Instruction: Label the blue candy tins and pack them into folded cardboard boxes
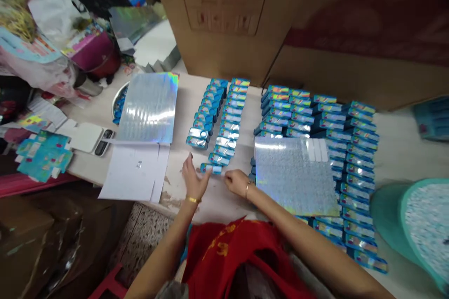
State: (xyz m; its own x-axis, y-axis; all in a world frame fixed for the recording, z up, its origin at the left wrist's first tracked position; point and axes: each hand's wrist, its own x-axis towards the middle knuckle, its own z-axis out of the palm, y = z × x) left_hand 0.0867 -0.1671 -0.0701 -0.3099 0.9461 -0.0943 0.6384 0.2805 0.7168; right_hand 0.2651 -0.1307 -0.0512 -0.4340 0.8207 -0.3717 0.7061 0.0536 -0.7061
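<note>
Blue box (211, 168) lies just beside the left fingers (189, 160).

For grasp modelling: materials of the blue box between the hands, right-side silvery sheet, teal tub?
Blue box: glossy, card or plastic unclear; glints.
Silvery sheet: shiny, probably film or coated paper; rainbow sheen.
Teal tub: likely plastic, smooth; even colour, rounded rim.

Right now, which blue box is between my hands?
The end box nearest you in the second row from the left, by your left hand; its row's others lie farther off.

No lettering is legible, even on the carton (228, 9).
</note>
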